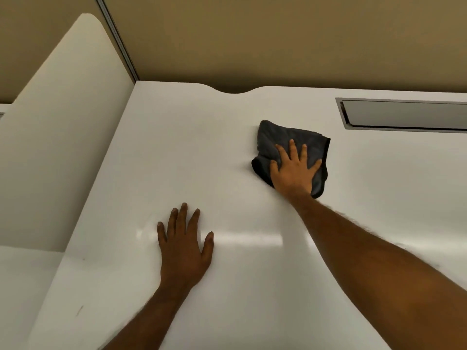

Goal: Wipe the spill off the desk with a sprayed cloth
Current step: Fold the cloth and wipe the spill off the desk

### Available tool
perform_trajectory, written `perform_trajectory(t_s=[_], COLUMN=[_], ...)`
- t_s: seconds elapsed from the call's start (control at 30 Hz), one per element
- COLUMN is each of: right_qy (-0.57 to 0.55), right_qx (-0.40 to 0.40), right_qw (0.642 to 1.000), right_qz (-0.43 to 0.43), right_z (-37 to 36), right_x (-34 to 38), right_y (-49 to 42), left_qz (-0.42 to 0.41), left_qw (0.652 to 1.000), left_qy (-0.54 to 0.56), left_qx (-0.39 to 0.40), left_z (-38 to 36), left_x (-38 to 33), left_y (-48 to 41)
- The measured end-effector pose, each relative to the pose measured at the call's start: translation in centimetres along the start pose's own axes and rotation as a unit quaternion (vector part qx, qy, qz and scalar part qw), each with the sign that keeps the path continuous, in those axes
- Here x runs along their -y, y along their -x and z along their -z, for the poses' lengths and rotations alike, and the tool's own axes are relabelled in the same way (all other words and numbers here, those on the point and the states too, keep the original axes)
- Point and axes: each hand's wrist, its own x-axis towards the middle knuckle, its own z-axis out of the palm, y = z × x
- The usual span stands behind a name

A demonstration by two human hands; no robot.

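My right hand [293,170] lies flat on the crumpled dark grey microfibre cloth [290,136], fingers spread and straight, pressing it onto the smooth white desk top [177,147] without gripping it. The cloth sits under my palm and reaches past my fingertips toward 11 o'clock, with a fold showing at 4 o'clock beside my wrist. My left hand [184,248] rests at about 7 o'clock from the cloth, well apart from it, palm down on the desk, fingers straight and relaxed, holding nothing. At 2 o'clock from the cloth a rectangular grey metal cable hatch [404,114] is set into the desk. A rounded white divider panel [63,147] stands along the 9 o'clock edge. Through the glare I cannot tell where the spill lies.
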Motion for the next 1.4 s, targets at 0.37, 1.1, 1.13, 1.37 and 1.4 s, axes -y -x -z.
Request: perform_trajectory(t_s=[0.37,1.1,1.13,1.37,1.4], right_qy=[-0.017,-0.009,-0.005,-0.019,-0.020], right_qx=[-0.005,0.013,0.009,-0.032,-0.034], right_qw=[0.998,0.995,0.998,0.988,0.985], right_qz=[0.063,0.095,0.068,-0.151,-0.169], right_z=[0.2,0.9,1.5,4.3,4.5], right_x=[-0.9,-3.2,-5.4,-17.9,-18.4], right_y=[1.0,0.5,0.1,0.7,0.8], left_qz=[-0.042,-0.054,-0.054,-0.053,-0.052], left_qw=[0.999,0.995,0.995,0.994,0.994], left_qy=[-0.025,0.046,0.052,0.049,0.048], left_qx=[-0.006,-0.071,-0.071,-0.087,-0.087], left_z=[0.6,-0.6,-0.6,-0.4,-0.4], left_x=[3.4,4.2,4.2,3.7,3.6], left_y=[-6.7,-6.6,-6.5,-6.3,-6.3])
